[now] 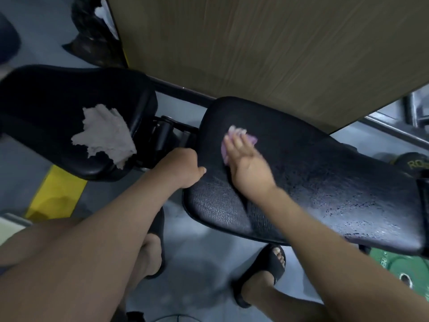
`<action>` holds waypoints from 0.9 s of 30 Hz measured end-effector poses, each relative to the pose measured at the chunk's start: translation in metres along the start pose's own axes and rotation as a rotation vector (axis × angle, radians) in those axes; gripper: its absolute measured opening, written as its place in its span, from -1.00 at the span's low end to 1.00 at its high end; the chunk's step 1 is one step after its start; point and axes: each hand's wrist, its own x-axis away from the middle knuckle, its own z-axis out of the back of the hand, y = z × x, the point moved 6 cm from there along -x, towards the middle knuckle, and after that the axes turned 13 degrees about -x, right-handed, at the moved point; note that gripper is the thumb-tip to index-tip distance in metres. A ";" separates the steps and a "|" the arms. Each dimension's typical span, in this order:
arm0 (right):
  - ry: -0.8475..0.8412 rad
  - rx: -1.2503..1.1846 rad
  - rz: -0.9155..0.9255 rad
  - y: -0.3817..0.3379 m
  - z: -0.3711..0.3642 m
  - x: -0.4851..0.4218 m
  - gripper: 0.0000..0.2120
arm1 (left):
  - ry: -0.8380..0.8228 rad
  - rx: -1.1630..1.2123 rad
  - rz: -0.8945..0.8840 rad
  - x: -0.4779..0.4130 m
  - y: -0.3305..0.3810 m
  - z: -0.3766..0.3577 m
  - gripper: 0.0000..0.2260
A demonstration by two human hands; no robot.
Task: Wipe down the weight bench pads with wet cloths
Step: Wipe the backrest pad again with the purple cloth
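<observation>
Two black bench pads fill the middle of the view. On the long pad (313, 180) my right hand (246, 159) lies flat with straight fingers, pressing a pink cloth (251, 139) against the surface. The pad looks wet around and behind the hand. My left hand (185, 167) grips the pad's near left edge, thumb on top and fingers wrapped underneath. A crumpled white cloth (104, 133) lies on the smaller pad (58, 108) to the left, hanging over its right edge.
A wooden panel (267, 47) stands right behind the pads. The black hinge bracket (167, 133) joins the two pads. A green weight plate (401, 268) lies on the floor at the right. My feet in black slides (264, 273) stand under the pad. Yellow floor marking (55, 194) at left.
</observation>
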 end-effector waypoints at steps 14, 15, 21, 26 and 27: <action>0.072 -0.264 -0.045 -0.034 0.018 0.075 -0.53 | 0.027 -0.062 -0.012 0.021 0.007 0.006 -0.67; 0.069 -0.287 -0.060 -0.029 0.015 0.072 -0.55 | 0.023 -0.052 -0.029 0.023 0.005 0.005 -0.69; 0.190 -0.231 -0.218 0.016 0.024 -0.024 -0.71 | -0.035 0.062 -0.132 0.031 -0.018 -0.003 -0.56; 0.143 -0.300 -0.093 -0.044 0.009 0.018 -0.67 | -0.012 0.235 -0.104 0.033 -0.043 -0.008 -0.38; 0.103 -0.322 -0.023 -0.060 0.004 0.042 -0.66 | -0.014 0.246 -0.105 0.031 -0.046 -0.010 -0.38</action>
